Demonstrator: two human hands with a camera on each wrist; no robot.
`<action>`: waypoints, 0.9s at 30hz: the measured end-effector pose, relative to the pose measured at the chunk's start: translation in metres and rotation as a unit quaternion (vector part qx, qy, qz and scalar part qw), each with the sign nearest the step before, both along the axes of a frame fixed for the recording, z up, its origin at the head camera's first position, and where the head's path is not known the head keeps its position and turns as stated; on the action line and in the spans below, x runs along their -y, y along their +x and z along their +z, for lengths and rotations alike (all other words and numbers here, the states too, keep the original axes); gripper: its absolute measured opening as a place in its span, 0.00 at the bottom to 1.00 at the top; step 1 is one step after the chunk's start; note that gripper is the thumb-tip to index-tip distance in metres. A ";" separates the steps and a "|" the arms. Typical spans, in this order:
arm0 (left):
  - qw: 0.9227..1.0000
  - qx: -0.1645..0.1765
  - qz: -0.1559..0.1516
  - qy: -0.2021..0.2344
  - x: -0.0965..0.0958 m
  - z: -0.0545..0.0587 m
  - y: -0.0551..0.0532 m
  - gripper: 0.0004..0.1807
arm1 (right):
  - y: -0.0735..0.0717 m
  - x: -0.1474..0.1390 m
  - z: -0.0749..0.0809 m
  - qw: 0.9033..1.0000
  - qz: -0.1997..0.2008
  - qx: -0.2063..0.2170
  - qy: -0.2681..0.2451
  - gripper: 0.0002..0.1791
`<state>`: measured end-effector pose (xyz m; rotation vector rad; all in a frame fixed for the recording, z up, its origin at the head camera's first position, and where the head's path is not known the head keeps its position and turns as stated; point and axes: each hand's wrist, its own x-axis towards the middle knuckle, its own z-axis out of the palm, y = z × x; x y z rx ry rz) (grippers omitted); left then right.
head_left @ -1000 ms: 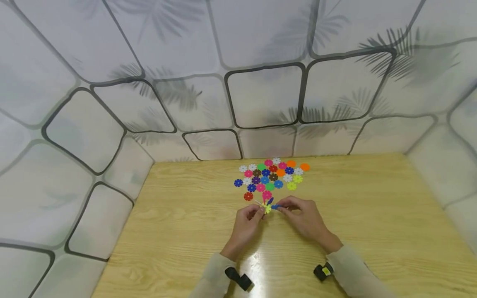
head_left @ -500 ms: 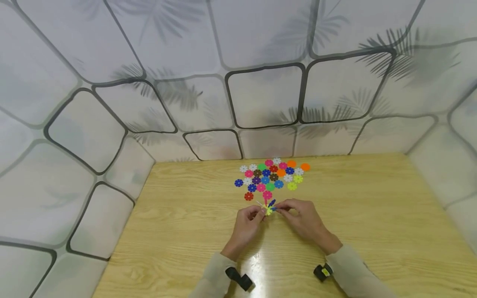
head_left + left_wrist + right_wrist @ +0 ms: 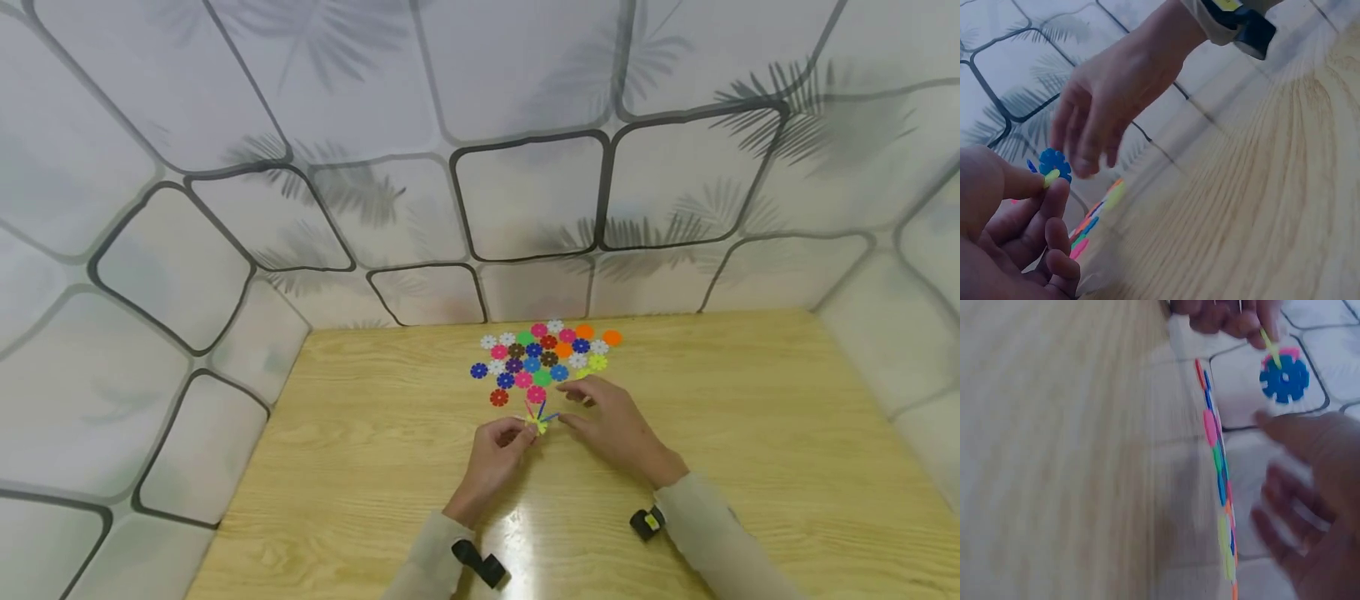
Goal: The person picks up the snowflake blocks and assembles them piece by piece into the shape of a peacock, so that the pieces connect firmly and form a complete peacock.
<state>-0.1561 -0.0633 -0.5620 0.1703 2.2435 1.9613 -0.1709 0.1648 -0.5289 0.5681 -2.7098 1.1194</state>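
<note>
My left hand (image 3: 497,450) pinches a yellow notched plastic disc (image 3: 539,427) between thumb and fingers, just above the table. Slotted edge-on into that disc are other discs, among them a light blue disc (image 3: 1284,380) and a pink disc (image 3: 1289,352). A dark blue disc (image 3: 1032,166) also shows beside the light blue one in the left wrist view. To the right, my right hand (image 3: 618,429) is apart from the joined discs, thumb and fingers spread with nothing between them. Part of the yellow disc is hidden by the left thumb.
Beyond the hands, many loose discs in mixed colours lie flat on the wooden table (image 3: 360,467). A red disc (image 3: 499,397) and another pink disc (image 3: 536,394) are nearest the hands. A patterned cloth wall (image 3: 532,200) rises behind the table.
Earlier my right hand pinched the light blue disc against the yellow one. It has let go and moved slightly up and right, its fingers parted. The light blue disc stays on the yellow one.
</note>
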 end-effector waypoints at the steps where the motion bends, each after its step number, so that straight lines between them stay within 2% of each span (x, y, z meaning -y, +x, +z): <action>1: 1.000 0.005 -0.001 0.000 0.001 0.000 0.001 0.12 | -0.004 -0.004 -0.002 0.999 -0.015 0.013 0.026 0.25; 5: 1.000 0.022 -0.002 0.010 0.003 0.002 0.003 0.12 | -0.015 -0.015 -0.014 0.990 -0.046 0.043 0.124 0.30; 8: 0.999 0.027 0.002 0.020 0.003 0.001 0.003 0.12 | -0.017 -0.017 -0.020 0.988 -0.051 0.049 0.140 0.24; 14: 0.999 0.030 0.012 0.028 0.001 0.000 0.001 0.12 | -0.011 -0.014 -0.006 0.991 -0.066 0.089 0.072 0.07; 18: 0.999 0.033 0.020 0.031 0.000 0.000 0.001 0.12 | -0.010 -0.016 -0.001 0.989 -0.058 0.129 0.033 0.11; 21: 0.998 0.032 0.025 0.038 -0.001 -0.001 0.001 0.12 | -0.008 -0.018 -0.004 0.988 -0.055 0.146 0.003 0.11; 23: 0.998 0.031 0.028 0.039 -0.002 -0.001 0.001 0.12 | -0.005 -0.018 -0.008 0.988 -0.056 0.143 -0.020 0.09; 27: 0.998 0.033 0.034 0.036 -0.002 0.000 0.001 0.13 | 0.004 -0.014 -0.019 0.989 -0.061 0.111 -0.077 0.04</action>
